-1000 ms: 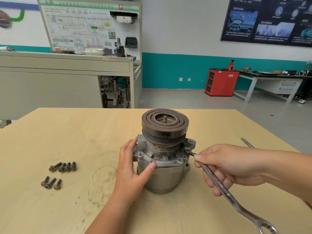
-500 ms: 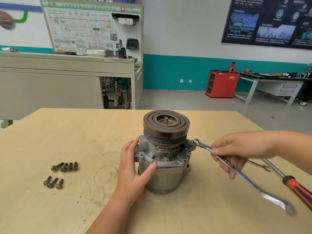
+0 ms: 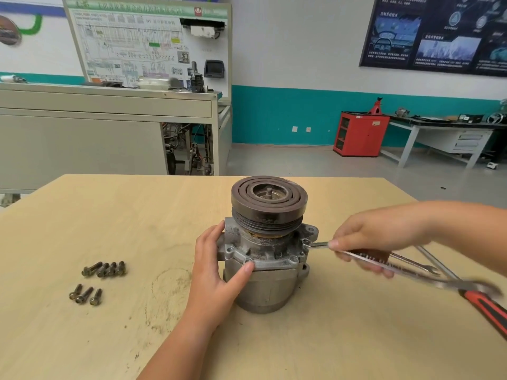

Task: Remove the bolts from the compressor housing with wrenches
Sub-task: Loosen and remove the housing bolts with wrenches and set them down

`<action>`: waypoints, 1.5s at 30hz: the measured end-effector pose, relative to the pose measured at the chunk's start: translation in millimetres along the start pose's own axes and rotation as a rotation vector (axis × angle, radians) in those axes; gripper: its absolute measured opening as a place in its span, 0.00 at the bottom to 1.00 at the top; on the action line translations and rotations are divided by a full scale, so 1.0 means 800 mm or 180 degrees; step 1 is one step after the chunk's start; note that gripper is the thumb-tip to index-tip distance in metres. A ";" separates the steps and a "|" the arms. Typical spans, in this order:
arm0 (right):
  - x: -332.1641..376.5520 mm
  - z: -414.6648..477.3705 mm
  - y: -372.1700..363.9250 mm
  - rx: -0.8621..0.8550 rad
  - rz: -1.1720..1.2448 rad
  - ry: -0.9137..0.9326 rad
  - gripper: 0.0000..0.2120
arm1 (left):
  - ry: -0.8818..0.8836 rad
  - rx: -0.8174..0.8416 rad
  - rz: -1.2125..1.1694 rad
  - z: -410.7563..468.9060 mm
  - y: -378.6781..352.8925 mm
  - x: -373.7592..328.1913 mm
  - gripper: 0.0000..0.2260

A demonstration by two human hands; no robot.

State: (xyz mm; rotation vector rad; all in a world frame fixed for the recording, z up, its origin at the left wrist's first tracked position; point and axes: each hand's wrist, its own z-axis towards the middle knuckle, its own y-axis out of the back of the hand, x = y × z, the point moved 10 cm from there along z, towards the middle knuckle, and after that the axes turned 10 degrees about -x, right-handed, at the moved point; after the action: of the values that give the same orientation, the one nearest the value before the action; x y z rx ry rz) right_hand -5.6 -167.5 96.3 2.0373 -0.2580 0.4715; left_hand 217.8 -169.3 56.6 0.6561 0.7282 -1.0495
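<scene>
One compressor housing [image 3: 263, 272] stands upright near the middle of the wooden table [image 3: 82, 338]. It has a grey cast body and a grimy flange with holes round the rim. A dark grooved pulley [image 3: 269, 198] sits on top, with a short threaded shaft stub at its centre.

Left hand [image 3: 216, 272] braces the housing's left side. The fingers curl round the flange wall and the thumb lies along the front lip, a firm grip.

Right hand [image 3: 378, 237] reaches in from the right, its fingers closed round the shank of a combination wrench [image 3: 356, 256]. The wrench's ring end meets the flange ear on the housing's right side. It is possibly seated on a bolt head there, but the spot is small and the tool is blurred. The shank slopes down and to the right, away from the housing.

Just behind the held tool, a second wrench [image 3: 417, 263] lies flat on the table, open end pointing right. A screwdriver [image 3: 485, 308] with a red-and-black handle lies diagonally at the table's right edge.

Seven loose bolts lie well left of the housing. A row of four bolts [image 3: 105, 268] lies farther back, and a cluster of three bolts [image 3: 85, 294] lies nearer.

Beyond the table there is a grey training bench [image 3: 82, 138] with a wiring-diagram board [image 3: 148, 42], a red cabinet [image 3: 360, 134] against the teal-banded wall, and a dark poster [image 3: 439, 31] upper right.
</scene>
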 end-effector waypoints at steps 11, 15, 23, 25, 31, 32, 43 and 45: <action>-0.025 -0.004 0.003 -0.0190 0.0773 -0.0024 0.13 | 0.0042 -0.0013 -0.0004 -0.001 0.002 -0.001 0.37; -0.003 -0.010 -0.038 -0.0034 0.2008 0.0013 0.13 | 0.0042 -0.0005 -0.0004 0.000 0.002 -0.002 0.37; 0.022 -0.006 -0.049 0.0080 0.2169 0.0018 0.14 | 0.0016 0.0013 -0.0028 0.000 0.001 -0.004 0.36; 0.016 -0.004 -0.041 0.0130 0.1744 -0.0030 0.15 | 0.0011 0.0007 -0.0039 0.000 0.001 -0.004 0.36; 0.002 0.011 0.022 0.0073 -0.0424 -0.0078 0.17 | 0.0021 0.0014 -0.0012 0.000 0.001 -0.003 0.36; 0.004 0.016 0.030 -0.0065 -0.0713 -0.0029 0.16 | 0.0026 0.0015 -0.0014 0.000 0.001 -0.003 0.36; -0.008 0.007 0.025 -0.0003 0.0384 0.0273 0.10 | 0.0019 0.0017 -0.0012 0.000 0.001 -0.004 0.36; -0.005 -0.003 0.000 0.0126 0.1112 0.0220 0.10 | 0.0017 0.0012 -0.0018 0.000 0.001 -0.004 0.36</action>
State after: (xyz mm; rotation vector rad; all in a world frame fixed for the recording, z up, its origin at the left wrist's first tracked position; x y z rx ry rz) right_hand -10.0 -165.4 95.3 2.0158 -0.5709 0.7656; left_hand 217.6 -167.2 59.1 0.6607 0.7332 -1.0551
